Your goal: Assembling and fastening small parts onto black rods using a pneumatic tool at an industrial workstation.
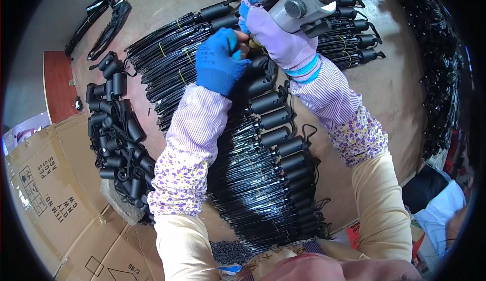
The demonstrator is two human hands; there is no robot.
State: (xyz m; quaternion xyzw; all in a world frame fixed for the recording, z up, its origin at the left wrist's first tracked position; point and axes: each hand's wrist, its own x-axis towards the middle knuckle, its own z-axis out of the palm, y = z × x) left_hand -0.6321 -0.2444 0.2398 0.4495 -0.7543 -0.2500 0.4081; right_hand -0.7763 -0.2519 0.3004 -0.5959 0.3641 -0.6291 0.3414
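My left hand (pixel 218 58), in a blue glove, reaches to the top middle beside the grey metal machine head (pixel 298 10). Its fingertips are pinched together near a small yellowish part (pixel 254 43), and whatever they hold is too small to name. In a lavender glove with blue fingertips, my right hand (pixel 273 30) lies against the machine's left side, its fingers curled. The machine and glove hide what is in it. Below my hands runs a row of folded black umbrella frames (pixel 253 179) with black handles (pixel 276 136); more bundled frames (pixel 172 53) lie left of them.
Loose black handles with straps (pixel 114 134) are heaped at the left. A cardboard box (pixel 55 195) stands at lower left. More frames with handles (pixel 354 40) lie right of the machine. Black metal ribs (pixel 440 78) pile along the right edge. A black strip (pixel 111 25) lies at upper left.
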